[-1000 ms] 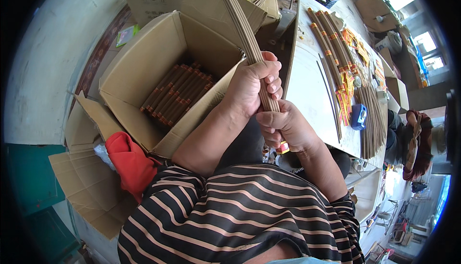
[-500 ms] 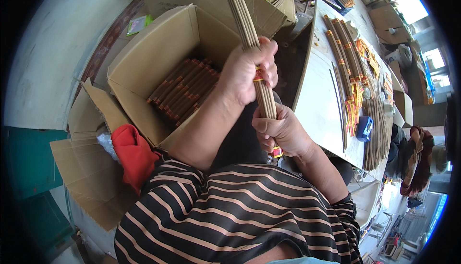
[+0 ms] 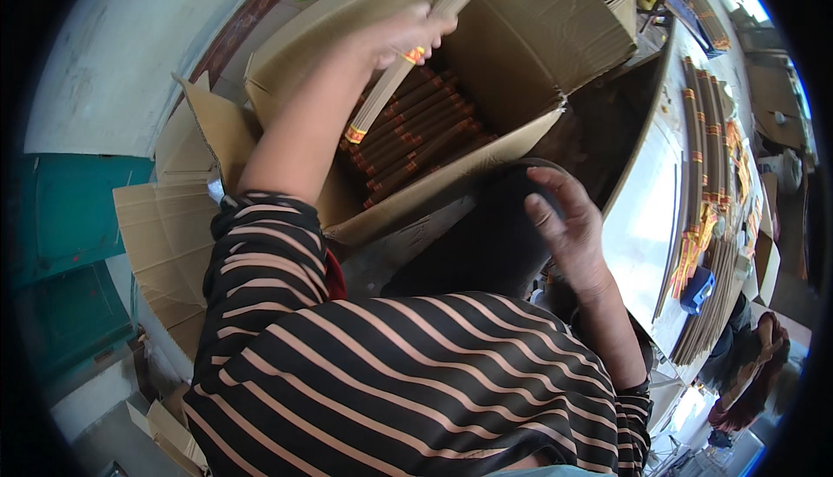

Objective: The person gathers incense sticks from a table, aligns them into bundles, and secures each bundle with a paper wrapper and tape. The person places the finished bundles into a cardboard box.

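My left hand (image 3: pixel 409 36) is closed around the middle of a bundle of incense sticks (image 3: pixel 380 102), bound with red and yellow bands. It holds the bundle tilted over an open cardboard box (image 3: pixel 512 21). Inside the box, similar banded bundles (image 3: pixel 421 134) lie side by side in rows; my arm and the held bundle hide part of them. My right hand (image 3: pixel 568 230) is held apart from the box's near side, above my dark-trousered leg (image 3: pixel 473 247). Its fingers are spread and curved, with nothing in them.
A white-topped table (image 3: pixel 638 217) runs along the right, bearing banded bundles (image 3: pixel 710 138), loose sticks (image 3: pixel 707 312) and a blue object (image 3: pixel 697 290). Cardboard flaps (image 3: pixel 160 243) stick out at left, near a green cabinet (image 3: pixel 78 217). Another person's dark red sleeve (image 3: pixel 746 373) shows at right.
My left hand has carried the bundle left and forward over the box. The right hand has let go of its lower end and opened. The view has turned toward the box.
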### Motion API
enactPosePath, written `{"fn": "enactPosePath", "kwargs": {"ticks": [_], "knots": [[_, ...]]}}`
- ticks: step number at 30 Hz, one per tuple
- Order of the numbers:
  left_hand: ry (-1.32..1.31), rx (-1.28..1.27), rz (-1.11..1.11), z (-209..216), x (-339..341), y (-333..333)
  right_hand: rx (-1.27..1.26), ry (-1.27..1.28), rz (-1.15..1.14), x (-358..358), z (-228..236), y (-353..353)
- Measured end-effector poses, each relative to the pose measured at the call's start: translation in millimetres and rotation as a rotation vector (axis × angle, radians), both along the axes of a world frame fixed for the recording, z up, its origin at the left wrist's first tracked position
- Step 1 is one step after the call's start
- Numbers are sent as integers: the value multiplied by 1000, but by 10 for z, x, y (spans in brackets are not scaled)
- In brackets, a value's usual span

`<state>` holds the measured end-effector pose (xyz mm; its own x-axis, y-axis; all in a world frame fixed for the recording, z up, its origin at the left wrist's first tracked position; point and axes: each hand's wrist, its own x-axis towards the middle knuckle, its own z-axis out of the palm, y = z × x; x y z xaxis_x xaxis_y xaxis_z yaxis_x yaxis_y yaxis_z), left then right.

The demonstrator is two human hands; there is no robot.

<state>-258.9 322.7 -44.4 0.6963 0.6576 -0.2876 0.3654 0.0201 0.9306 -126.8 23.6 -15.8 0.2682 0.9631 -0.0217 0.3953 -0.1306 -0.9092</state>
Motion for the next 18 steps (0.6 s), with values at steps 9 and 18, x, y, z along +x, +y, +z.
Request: {"fn": "enactPosePath", "kwargs": {"ticks": [9, 18], "knots": [[566, 110, -275, -1934, -31, -3, 179, -465, 281, -38, -452, 255], [599, 184, -202, -3021, -67, -235, 310, -505, 296, -42, -614, 405]]}}
